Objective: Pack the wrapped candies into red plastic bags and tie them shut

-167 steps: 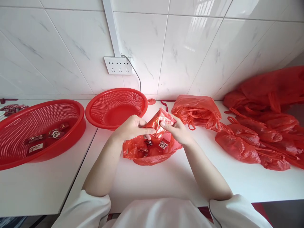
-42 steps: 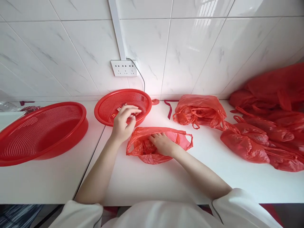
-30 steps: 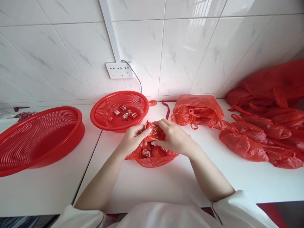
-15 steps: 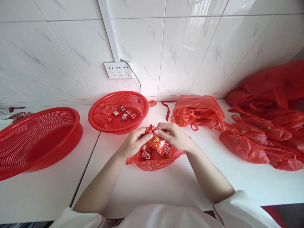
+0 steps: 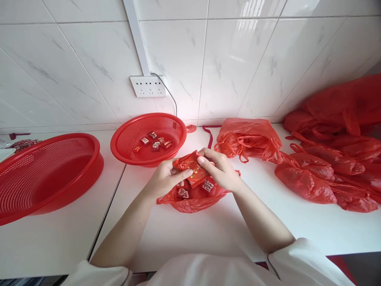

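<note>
Between my two hands is a red candy packet (image 5: pixel 197 171) with gold print, held over an opened red plastic bag (image 5: pixel 193 205). My left hand (image 5: pixel 168 177) grips the packet's left side, thumb on top. On its upper right, my right hand (image 5: pixel 218 169) pinches the packet between thumb and fingers. Inside the bag lie several wrapped candies, among them a dark red candy (image 5: pixel 182 193) with a white label and another labelled candy (image 5: pixel 207 185). Part of the bag's contents is hidden under the packet and my hands.
Behind my left hand stands a red mesh basket (image 5: pixel 119 149) with several small candies (image 5: pixel 155 145). A larger red basket (image 5: pixel 97 159) is at the left. Bunched red bags (image 5: pixel 248 135) lie behind my right hand, and filled red bags (image 5: pixel 309 178) pile up at the right. A socket strip (image 5: pixel 148 86) is on the wall.
The packet has turned in my hands, so its face now lies at another angle. My right hand has shifted slightly up, and the labelled candy at the right shows more fully.
</note>
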`<action>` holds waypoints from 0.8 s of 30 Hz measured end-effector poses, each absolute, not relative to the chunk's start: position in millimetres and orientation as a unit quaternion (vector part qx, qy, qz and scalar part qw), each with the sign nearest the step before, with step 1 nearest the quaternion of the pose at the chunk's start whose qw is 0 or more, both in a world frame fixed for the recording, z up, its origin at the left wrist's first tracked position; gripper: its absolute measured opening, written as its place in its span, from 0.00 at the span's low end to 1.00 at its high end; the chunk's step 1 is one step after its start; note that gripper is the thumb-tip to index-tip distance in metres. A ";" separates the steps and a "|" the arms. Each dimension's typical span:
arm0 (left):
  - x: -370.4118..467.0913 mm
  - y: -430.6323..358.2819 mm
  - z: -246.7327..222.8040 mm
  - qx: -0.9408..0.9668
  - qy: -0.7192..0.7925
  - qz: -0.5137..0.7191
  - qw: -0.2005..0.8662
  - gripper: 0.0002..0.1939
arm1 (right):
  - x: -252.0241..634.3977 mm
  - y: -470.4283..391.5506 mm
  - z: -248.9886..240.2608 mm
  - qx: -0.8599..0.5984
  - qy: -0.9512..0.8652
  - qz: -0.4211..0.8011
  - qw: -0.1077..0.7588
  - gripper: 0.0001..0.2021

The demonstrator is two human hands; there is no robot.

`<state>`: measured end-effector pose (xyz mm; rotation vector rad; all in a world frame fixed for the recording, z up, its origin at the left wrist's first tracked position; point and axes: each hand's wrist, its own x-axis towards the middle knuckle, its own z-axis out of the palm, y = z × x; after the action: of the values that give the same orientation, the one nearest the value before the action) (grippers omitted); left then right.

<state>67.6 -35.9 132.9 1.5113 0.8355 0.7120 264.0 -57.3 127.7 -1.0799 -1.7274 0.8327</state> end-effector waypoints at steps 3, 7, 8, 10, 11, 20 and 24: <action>64.8 -36.2 135.0 0.643 0.367 0.261 0.619 0.14 | 267.0 -55.9 125.5 -0.439 -0.710 0.340 0.433 0.21; 62.2 -33.5 134.6 0.633 0.359 0.259 0.635 0.15 | 266.2 -52.9 120.4 -0.446 -0.710 0.334 0.431 0.24; 61.7 -32.7 134.0 0.641 0.363 0.257 0.626 0.15 | 265.5 -52.4 119.6 -0.451 -0.705 0.329 0.438 0.23; 61.0 -31.5 132.5 0.662 0.377 0.242 0.601 0.16 | 264.7 -51.7 118.6 -0.458 -0.697 0.318 0.451 0.23; 60.9 -31.2 131.7 0.670 0.384 0.236 0.590 0.16 | 264.5 -51.5 118.5 -0.457 -0.696 0.313 0.456 0.22; 64.2 -33.3 129.3 0.655 0.362 0.278 0.601 0.16 | 266.4 -49.0 116.2 -0.447 -0.684 0.334 0.471 0.22; 65.2 -33.9 127.1 0.673 0.348 0.313 0.573 0.13 | 268.0 -48.2 118.3 -0.387 -0.689 0.444 0.422 0.21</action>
<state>65.2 -33.9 127.1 1.5766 0.8149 0.7339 268.0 -48.2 118.3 -0.9700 -1.7257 1.1129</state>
